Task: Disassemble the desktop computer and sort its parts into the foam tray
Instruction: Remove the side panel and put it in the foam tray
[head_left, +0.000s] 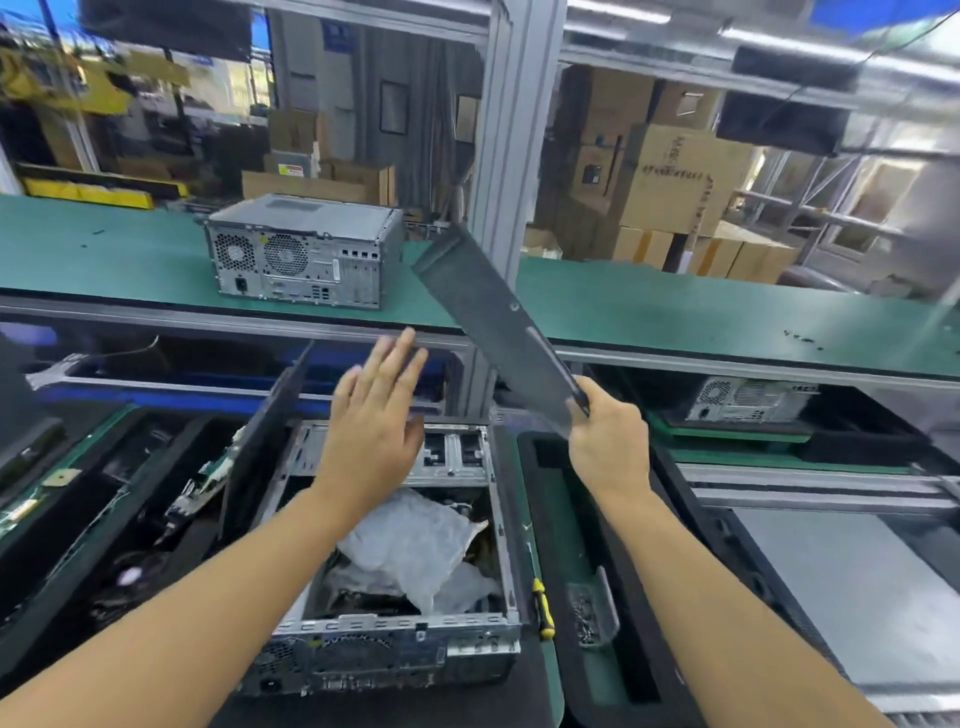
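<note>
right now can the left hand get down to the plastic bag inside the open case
Probably yes. The left hand hovers open and empty right above the open case, and nothing covers the plastic bag; the right hand holds the dark panel off to the side.

At the center of the frame, the right hand closes around the lower end of a long dark panel, which slants up and leftward. The left hand is spread flat, fingers apart, above the open desktop case at lower center; crumpled plastic wrap lies inside it. A yellow-handled screwdriver lies just right of the case, beside the black foam tray. A second closed computer stands on the green counter at upper left.
</note>
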